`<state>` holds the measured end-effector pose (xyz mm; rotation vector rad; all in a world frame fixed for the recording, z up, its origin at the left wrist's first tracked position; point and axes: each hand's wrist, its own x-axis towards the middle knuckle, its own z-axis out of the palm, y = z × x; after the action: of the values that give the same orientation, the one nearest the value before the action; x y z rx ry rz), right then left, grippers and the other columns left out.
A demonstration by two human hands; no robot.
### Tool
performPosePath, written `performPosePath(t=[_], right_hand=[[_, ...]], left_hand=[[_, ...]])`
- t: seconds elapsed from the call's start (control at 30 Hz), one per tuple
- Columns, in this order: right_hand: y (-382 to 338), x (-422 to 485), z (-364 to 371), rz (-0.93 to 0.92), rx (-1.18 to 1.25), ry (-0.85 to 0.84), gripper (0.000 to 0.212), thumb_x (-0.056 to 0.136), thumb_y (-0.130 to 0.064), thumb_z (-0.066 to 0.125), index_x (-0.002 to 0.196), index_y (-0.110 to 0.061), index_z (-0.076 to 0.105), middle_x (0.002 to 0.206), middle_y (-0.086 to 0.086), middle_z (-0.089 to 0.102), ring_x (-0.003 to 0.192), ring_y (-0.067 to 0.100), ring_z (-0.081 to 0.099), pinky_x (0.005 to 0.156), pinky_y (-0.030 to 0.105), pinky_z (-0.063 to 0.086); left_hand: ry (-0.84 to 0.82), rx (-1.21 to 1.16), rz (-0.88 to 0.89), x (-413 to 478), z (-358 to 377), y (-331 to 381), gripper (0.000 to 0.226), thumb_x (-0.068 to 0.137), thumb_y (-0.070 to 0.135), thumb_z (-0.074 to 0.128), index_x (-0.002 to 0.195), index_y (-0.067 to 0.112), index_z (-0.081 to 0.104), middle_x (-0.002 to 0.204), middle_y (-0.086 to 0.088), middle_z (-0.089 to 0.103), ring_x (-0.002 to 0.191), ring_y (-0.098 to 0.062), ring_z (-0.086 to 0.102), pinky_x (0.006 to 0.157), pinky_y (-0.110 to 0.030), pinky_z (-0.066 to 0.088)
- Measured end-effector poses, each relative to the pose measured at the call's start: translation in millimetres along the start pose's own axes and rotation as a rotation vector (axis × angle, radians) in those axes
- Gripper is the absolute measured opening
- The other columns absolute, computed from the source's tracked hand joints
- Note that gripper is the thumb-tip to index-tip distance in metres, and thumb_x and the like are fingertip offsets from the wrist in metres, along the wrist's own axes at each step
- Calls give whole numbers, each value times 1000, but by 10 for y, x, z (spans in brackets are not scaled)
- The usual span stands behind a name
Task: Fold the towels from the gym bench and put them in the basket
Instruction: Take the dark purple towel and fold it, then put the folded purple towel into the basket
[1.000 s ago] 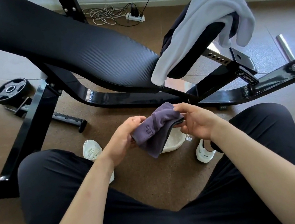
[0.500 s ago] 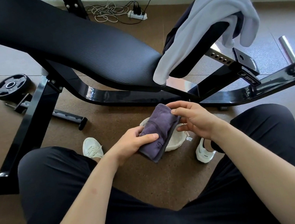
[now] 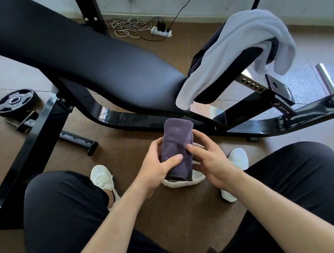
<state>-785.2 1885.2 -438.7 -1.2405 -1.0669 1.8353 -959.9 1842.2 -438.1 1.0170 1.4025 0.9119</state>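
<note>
Right: bench frame label [image 3: 285, 111] possibly "BFTW", blurred. Folded purple towel [image 3: 176, 147] sits between grips: left hand [image 3: 158, 171] wraps it, right hand [image 3: 213, 161] pinches its right edge, over basket [image 3: 194, 181].

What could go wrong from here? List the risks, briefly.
1. The purple towel is long, and the basket beneath it looks shallow and is mostly hidden; the towel may overhang the rim and slip onto the floor.
2. The left hand and right hand hold the fold only at its sides; it may spring open once released.
3. The grey towel hangs unevenly off the bench and could slide off.
</note>
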Motion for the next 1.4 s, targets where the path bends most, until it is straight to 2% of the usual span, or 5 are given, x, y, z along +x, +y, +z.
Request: performPosePath(t=[0.6, 0.87, 1.1, 1.27, 1.4], right_hand=[[108, 192, -279, -95, -594, -269, 79, 96, -25, 69, 157, -48, 23, 156, -9, 39, 130, 16, 58, 104, 42, 54], [366, 552, -398, 169, -745, -376, 103, 82, -19, 84, 162, -29, 19, 156, -5, 39, 134, 16, 54, 111, 40, 48], [883, 1096, -557, 388, -805, -356, 107, 79, -9, 83, 162, -27, 18, 149, 7, 48, 128, 24, 55, 106, 38, 50], [1292, 1522, -749, 489, -848, -330, 101, 85, -2, 76, 161, -29, 16, 146, 10, 45, 121, 28, 55, 91, 36, 56], [1645, 1894, -972, 495, -964, -272, 98, 89, -4, 73, 161, -30, 12, 154, 9, 39, 135, 30, 48, 102, 37, 50]], left_hand=[[-107, 343, 91, 299, 9, -283, 79, 93, 28, 72, 152, 49, 24, 152, 0, 36, 138, -15, 42, 108, -25, 42], [-117, 221, -175, 568, 115, -718, 73, 90, 22, 74, 151, 35, 36, 151, 6, 40, 130, -10, 46, 88, -11, 42], [-160, 237, -390, 1073, 216, -1282, 79, 79, 30, 81, 147, 35, 42, 142, 2, 55, 124, -18, 57, 105, -37, 51], [-210, 213, -492, 1365, 160, -1717, 70, 85, 26, 78, 145, 37, 44, 130, -6, 59, 103, -23, 66, 74, -32, 58], [-133, 290, -573, 1600, 41, -1938, 58, 93, 26, 72, 146, 29, 47, 124, 3, 61, 111, -21, 64, 99, -43, 55]])
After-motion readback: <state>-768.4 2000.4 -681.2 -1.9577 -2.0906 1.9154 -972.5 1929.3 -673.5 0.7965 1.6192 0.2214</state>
